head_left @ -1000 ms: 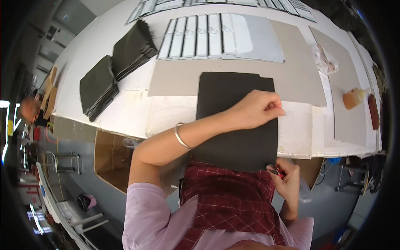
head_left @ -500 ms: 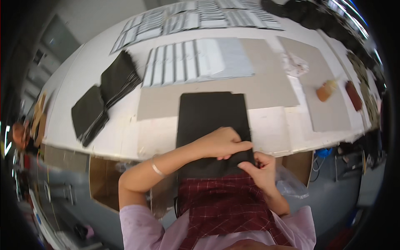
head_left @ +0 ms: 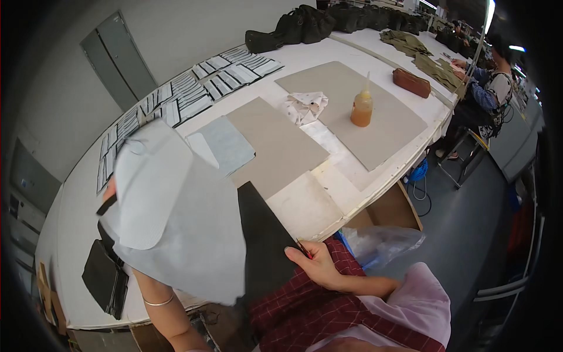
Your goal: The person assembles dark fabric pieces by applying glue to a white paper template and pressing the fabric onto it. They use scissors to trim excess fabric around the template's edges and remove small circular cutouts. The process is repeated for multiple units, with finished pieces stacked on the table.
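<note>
My left hand (head_left: pixel 109 189) is mostly hidden behind a raised light grey fabric panel (head_left: pixel 205 217) and grips it at its far left edge. A paler rounded patch lies on the panel, and a dark strip shows by the fingers. At the lower middle, my right hand (head_left: pixel 319 267) pinches the edge of a black fabric panel (head_left: pixel 264 246), thumb on top. Something small, red with a dark pointed tip, pokes out of these fingers; its kind is unclear. The black panel hangs over the table's near edge, partly behind the grey one.
Stacked black pieces (head_left: pixel 102 278) lie at left. Beyond are rows of grey-and-black panels (head_left: pixel 234 73), a grey board (head_left: pixel 275 141), a crumpled cloth (head_left: pixel 305 107), a bottle of amber liquid (head_left: pixel 362 110) and a brown pouch (head_left: pixel 411 83). Another person (head_left: pixel 492 88) sits at far right.
My left hand has moved left and up from the black panel and now lifts the grey panel. The black panel has tilted in my right hand. The view has swung right.
</note>
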Tool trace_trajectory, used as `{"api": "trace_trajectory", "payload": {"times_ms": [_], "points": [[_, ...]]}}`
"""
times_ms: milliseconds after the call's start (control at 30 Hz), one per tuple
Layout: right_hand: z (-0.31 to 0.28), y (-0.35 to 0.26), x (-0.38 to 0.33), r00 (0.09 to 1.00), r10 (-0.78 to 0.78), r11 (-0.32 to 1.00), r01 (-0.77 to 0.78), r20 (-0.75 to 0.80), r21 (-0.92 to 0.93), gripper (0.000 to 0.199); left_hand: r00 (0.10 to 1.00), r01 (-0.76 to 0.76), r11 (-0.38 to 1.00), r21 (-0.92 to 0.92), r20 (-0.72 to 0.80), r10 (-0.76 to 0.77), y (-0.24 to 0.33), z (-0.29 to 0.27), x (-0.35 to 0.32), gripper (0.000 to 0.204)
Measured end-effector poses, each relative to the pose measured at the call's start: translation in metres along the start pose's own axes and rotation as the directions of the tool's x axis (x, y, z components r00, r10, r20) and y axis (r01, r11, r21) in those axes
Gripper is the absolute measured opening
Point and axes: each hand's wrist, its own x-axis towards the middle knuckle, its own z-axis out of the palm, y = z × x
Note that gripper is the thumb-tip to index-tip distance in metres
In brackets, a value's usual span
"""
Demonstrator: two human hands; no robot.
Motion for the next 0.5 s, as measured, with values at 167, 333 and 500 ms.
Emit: {"api": "trace_trajectory", "payload": {"times_ms": [167, 333, 500], "points": [[-0.009, -0.002, 0.002, 0.990, -0.125, 0.991, 0.122, -0.065, -0.050, 0.014, 0.988, -0.150, 0.987, -0.060, -0.040, 0.148, 0.025, 0.010, -0.038, 0.022], [-0.059, -0.014, 0.016, 0.908, -0.166, 0.969, 0.223, -0.384, 0.110, 0.027, 0.851, 0.524, 0.783, 0.336, -0.176, -0.495, -0.024, -0.023, -0.113, 0.032], [-0.064, -0.037, 0.029, 0.930, -0.343, 0.937, 0.328, -0.131, -0.119, 0.023, 0.974, 0.226, 0.367, 0.903, -0.219, -0.062, -0.024, -0.033, -0.138, 0.016]]}}
